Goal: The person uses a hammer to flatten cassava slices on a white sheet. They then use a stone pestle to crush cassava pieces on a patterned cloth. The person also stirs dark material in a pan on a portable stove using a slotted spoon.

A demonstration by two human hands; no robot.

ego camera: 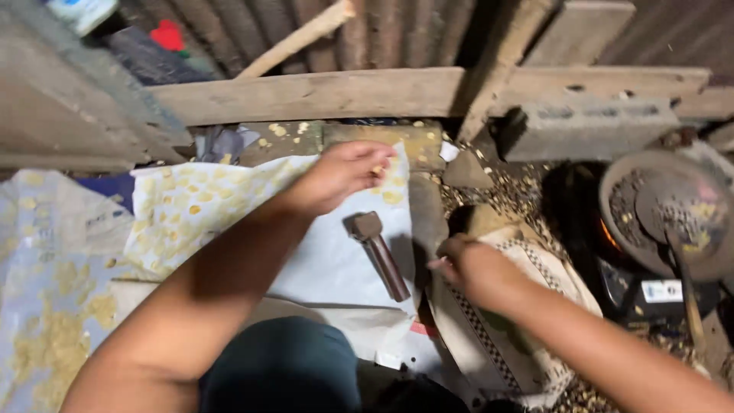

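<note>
I see the hammer (378, 255) lying on the white sheet (329, 268) near its right edge, head toward the far end, handle running back toward me. Left hand (340, 176) hovers just past the head, fingers curled, pinching a small yellow bit. Right hand (470, 268) sits just right of the handle, loosely closed; what it grips, can't tell. Right is nearer the handle.

We count two hands, left (340, 174) and right (470, 268), one hammer (378, 252), one pan (673, 214), and one concrete block (585, 130).
</note>
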